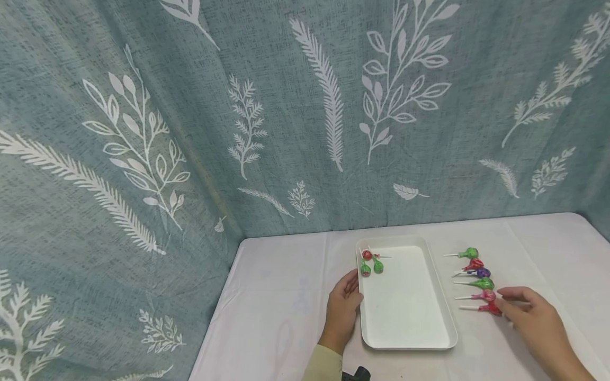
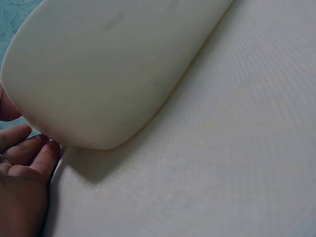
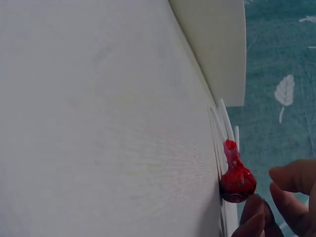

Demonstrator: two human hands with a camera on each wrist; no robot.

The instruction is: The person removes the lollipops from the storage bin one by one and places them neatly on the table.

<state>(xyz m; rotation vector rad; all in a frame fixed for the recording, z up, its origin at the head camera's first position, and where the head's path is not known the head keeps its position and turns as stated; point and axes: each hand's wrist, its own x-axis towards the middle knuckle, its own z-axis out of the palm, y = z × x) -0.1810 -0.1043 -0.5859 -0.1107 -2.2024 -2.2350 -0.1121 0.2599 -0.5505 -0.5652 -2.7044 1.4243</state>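
The right hand (image 1: pixel 536 317) is at the nearest red lollipop (image 1: pixel 492 308), its thumb and fingers spread apart with a gap between them; whether a fingertip touches the wrapper is hard to make out. This lollipop lies at the near end of a row of lollipops (image 1: pixel 483 284) on the table (image 1: pixel 281 296), right of the white tray (image 1: pixel 410 307); in the right wrist view the others are mostly hidden, only pale sticks showing. The left hand (image 1: pixel 342 312) has bent fingers against the tray's left wall, part hidden, so a grip cannot be told. Three lollipops (image 1: pixel 378 266) overlap inside the tray's far left corner. A dark object (image 1: pixel 357 374), cut off below, is unclear.
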